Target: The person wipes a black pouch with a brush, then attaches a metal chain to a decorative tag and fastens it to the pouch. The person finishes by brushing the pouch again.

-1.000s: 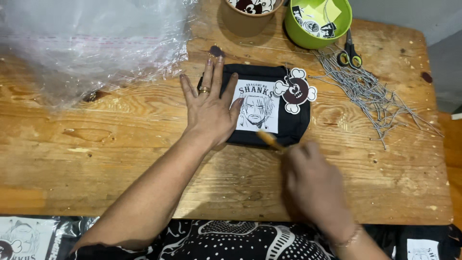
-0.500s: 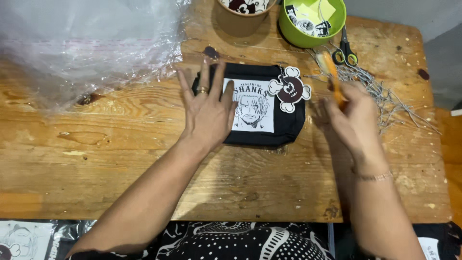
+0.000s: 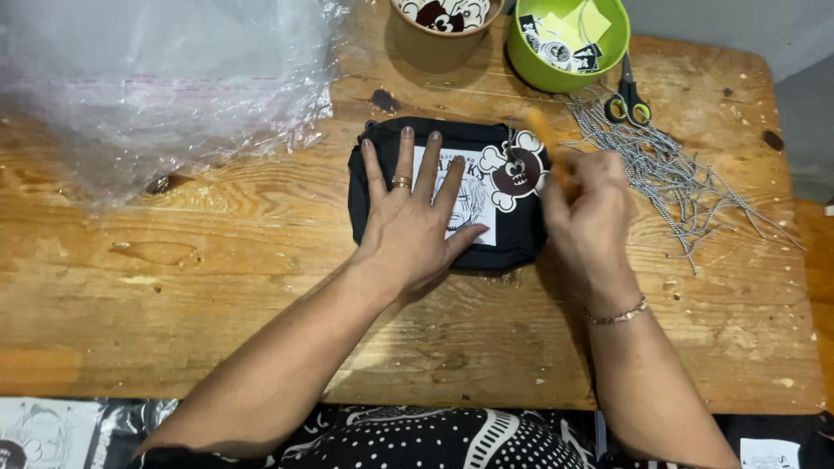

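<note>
Hands differ now: my right hand point(image 3: 584, 201) has returned beside the one black pouch point(image 3: 452, 195), gripping a blurred orange stick point(image 3: 549, 143). My left hand point(image 3: 413, 221) stays flat, open, on it; I count two bowls point(image 3: 569, 43).

A black pouch point(image 3: 521, 243) with a white printed panel and a brown-and-white skull tag point(image 3: 512, 171) at frame centre; a lime-green bowl point(image 3: 530, 65) upper right — scissors point(image 3: 628, 97) black with yellow-green handles — striped grey-white cords point(image 3: 678, 174); honey-brown wooden table point(image 3: 217, 287).
</note>
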